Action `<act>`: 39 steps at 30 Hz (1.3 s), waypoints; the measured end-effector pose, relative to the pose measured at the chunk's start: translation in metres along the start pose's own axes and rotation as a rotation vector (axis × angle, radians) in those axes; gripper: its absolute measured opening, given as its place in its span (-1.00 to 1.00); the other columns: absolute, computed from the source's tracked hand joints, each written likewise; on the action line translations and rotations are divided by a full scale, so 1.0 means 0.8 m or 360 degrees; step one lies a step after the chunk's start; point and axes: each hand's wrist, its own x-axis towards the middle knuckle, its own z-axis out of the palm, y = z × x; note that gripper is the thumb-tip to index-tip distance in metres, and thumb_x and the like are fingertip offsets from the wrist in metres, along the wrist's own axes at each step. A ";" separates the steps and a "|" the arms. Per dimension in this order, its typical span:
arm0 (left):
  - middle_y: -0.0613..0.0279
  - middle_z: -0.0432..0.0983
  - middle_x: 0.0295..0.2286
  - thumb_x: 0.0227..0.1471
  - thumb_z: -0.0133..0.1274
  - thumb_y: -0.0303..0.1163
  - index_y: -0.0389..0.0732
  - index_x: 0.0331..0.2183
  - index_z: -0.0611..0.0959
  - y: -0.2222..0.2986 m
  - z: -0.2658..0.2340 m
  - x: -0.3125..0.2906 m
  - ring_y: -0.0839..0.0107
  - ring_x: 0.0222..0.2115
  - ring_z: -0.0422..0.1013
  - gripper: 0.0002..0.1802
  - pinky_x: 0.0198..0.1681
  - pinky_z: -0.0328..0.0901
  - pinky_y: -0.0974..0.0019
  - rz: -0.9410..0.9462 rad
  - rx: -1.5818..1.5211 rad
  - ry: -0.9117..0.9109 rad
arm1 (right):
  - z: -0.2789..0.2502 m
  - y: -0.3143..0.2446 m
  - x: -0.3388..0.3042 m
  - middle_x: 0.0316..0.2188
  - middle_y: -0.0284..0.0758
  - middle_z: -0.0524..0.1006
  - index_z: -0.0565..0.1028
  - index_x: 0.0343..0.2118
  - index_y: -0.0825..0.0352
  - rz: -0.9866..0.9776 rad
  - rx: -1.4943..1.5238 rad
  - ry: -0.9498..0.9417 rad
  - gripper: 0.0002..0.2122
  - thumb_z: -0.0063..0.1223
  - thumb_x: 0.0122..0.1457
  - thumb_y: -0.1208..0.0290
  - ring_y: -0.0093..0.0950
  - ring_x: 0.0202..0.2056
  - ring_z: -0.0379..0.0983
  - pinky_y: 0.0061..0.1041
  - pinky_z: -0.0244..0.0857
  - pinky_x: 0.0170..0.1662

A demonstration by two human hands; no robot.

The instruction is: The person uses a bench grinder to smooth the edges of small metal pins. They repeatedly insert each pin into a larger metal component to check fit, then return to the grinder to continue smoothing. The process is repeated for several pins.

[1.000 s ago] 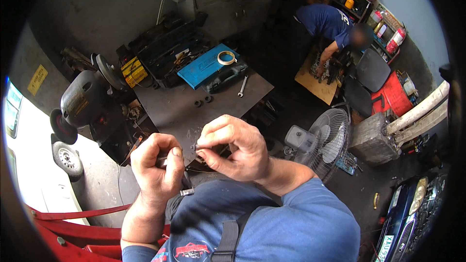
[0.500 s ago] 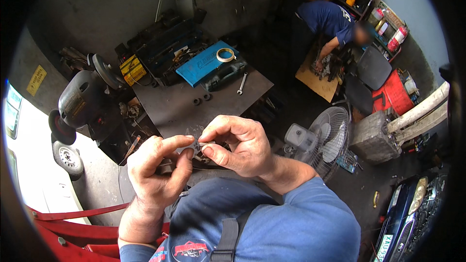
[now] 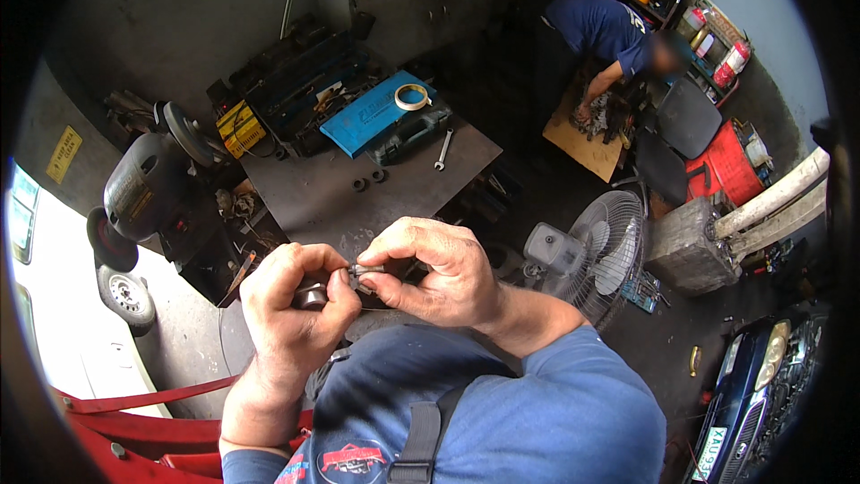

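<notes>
In front of my chest both hands meet at a small grey metal part (image 3: 366, 270); its exact kind is hard to make out. My left hand (image 3: 291, 300) pinches its left end between thumb and forefinger. A dark, shiny round metal piece (image 3: 311, 297) also shows inside the curl of my left fingers. From the other side, the thumb and forefinger of my right hand (image 3: 439, 271) grip the same small part. Beyond my hands, two small black rings (image 3: 370, 180) and an open-ended wrench (image 3: 443, 151) lie on the dark workbench (image 3: 309, 202).
A tape roll (image 3: 412, 97) rests on a blue case lid (image 3: 369, 116) beside an open toolbox. The bench grinder (image 3: 148, 184) stands left. To the right are a fan (image 3: 596, 255), a metal block (image 3: 690, 246) and a car front. A co-worker (image 3: 600, 36) bends over parts on a board.
The small part has turned between my fingers, and my left hand has tilted, showing more of the dark round piece. My right hand has shifted slightly left.
</notes>
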 end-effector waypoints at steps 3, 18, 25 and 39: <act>0.25 0.48 -0.58 -0.17 0.07 -0.65 -0.33 -0.47 0.56 -0.001 0.002 -0.002 0.55 -0.58 0.40 -0.91 -0.46 0.31 0.48 -0.0109 -0.0137 0.0004 | 0.002 0.002 0.000 -0.45 -0.26 0.57 0.55 -0.33 0.39 -0.0082 -0.0029 0.0059 -0.82 0.29 -0.02 0.58 -0.47 -0.43 0.53 -0.58 0.39 -0.37; 0.29 0.41 -0.66 -0.31 0.17 -0.66 -0.21 -0.43 0.65 -0.012 -0.006 -0.010 0.44 -0.68 0.31 -0.75 -0.60 0.20 0.41 0.0265 0.0046 0.0082 | 0.006 -0.006 -0.002 -0.42 -0.27 0.56 0.55 -0.32 0.43 0.0228 0.0285 -0.0026 -0.85 0.23 0.02 0.58 -0.57 -0.41 0.51 -0.64 0.39 -0.37; 0.27 0.42 -0.65 -0.32 0.17 -0.67 -0.24 -0.45 0.64 -0.010 -0.006 -0.015 0.41 -0.66 0.34 -0.77 -0.58 0.23 0.38 0.0254 0.0087 0.0099 | 0.009 -0.004 -0.005 -0.41 -0.27 0.56 0.55 -0.31 0.44 0.0182 0.0205 -0.0033 -0.85 0.22 0.02 0.62 -0.58 -0.41 0.52 -0.66 0.39 -0.37; 0.26 0.45 -0.63 -0.29 0.20 -0.65 -0.25 -0.47 0.62 -0.012 0.003 -0.024 0.46 -0.67 0.34 -0.80 -0.59 0.22 0.42 0.0078 -0.0111 0.0125 | 0.008 -0.002 -0.009 -0.43 -0.28 0.57 0.55 -0.32 0.42 0.0117 0.0109 0.0002 -0.85 0.24 0.01 0.60 -0.58 -0.44 0.50 -0.65 0.37 -0.40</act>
